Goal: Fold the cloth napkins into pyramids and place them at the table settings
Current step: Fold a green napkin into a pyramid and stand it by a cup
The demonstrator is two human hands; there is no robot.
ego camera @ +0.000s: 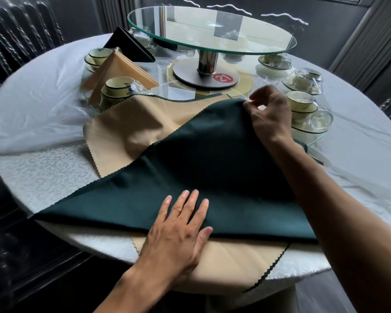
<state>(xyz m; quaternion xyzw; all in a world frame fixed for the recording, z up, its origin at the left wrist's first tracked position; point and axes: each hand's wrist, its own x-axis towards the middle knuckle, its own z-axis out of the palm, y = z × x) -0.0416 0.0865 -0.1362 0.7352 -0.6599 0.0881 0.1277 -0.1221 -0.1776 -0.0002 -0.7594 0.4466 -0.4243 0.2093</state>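
Observation:
A large two-sided napkin (pixel 212 168), dark green on one face and beige on the other, lies spread on the round table in front of me. Part of it is folded over, so a green triangle covers the beige layer. My left hand (pixel 181 224) rests flat, fingers straight, on the green fold near the table's front edge. My right hand (pixel 269 114) pinches the far green corner, lifted slightly above the table. A folded beige napkin (pixel 120 73) and a folded dark napkin (pixel 129 45) stand at the far left among the settings.
A glass turntable (pixel 212 32) on a metal stand occupies the table's middle, with a red number tag (pixel 222 77) at its base. Cups and bowls (pixel 117 89) stand left; glass-covered cup sets (pixel 307 114) right. The white tablecloth (pixel 43 172) is covered by clear plastic farther back.

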